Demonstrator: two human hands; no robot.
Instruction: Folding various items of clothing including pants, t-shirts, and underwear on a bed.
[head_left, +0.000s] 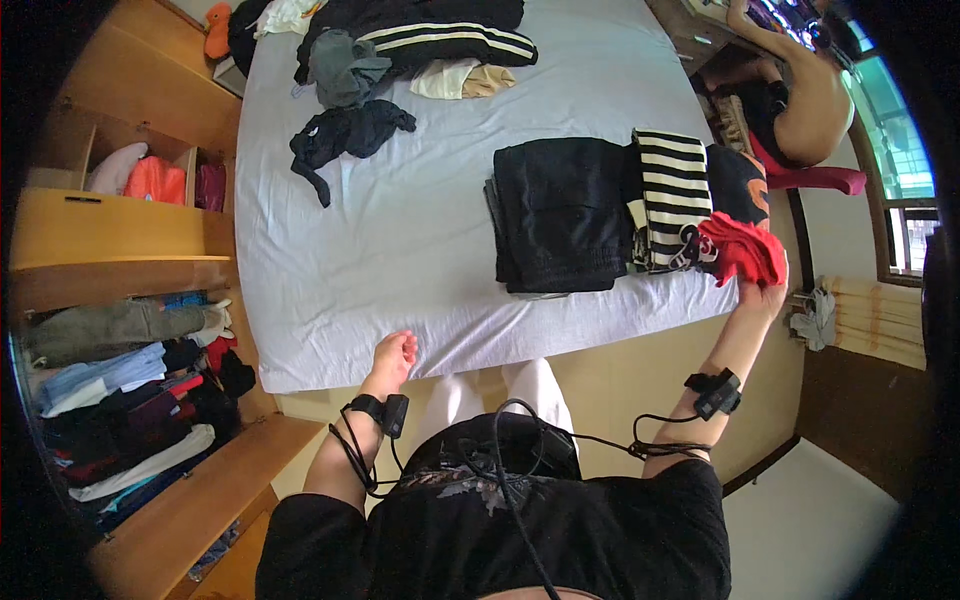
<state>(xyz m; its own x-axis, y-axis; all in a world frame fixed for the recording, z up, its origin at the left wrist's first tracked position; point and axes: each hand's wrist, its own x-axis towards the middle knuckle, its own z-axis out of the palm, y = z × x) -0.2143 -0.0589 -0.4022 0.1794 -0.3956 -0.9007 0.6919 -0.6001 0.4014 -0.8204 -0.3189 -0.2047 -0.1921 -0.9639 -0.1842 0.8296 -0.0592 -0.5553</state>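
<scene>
My right hand (763, 296) grips a bunched red cloth garment (746, 251) at the bed's near right corner. The red cloth rests against a folded black-and-white striped garment (675, 195) and a dark garment with an orange print (739, 180). To the left of these lies a stack of folded black trousers or shorts (562, 214). My left hand (395, 358) hovers by the front edge of the bed (375, 262), fingers curled, with nothing visible in it. A crumpled black garment (349, 139) lies farther back on the sheet.
More unfolded clothes, including a grey-green garment (345, 67) and black striped clothing (450, 41), are heaped at the far end. An open wooden cabinet (120, 225) full of clothes (135, 390) stands at left. Another person (814, 112) sits at right. Cables (506, 480) hang across my front.
</scene>
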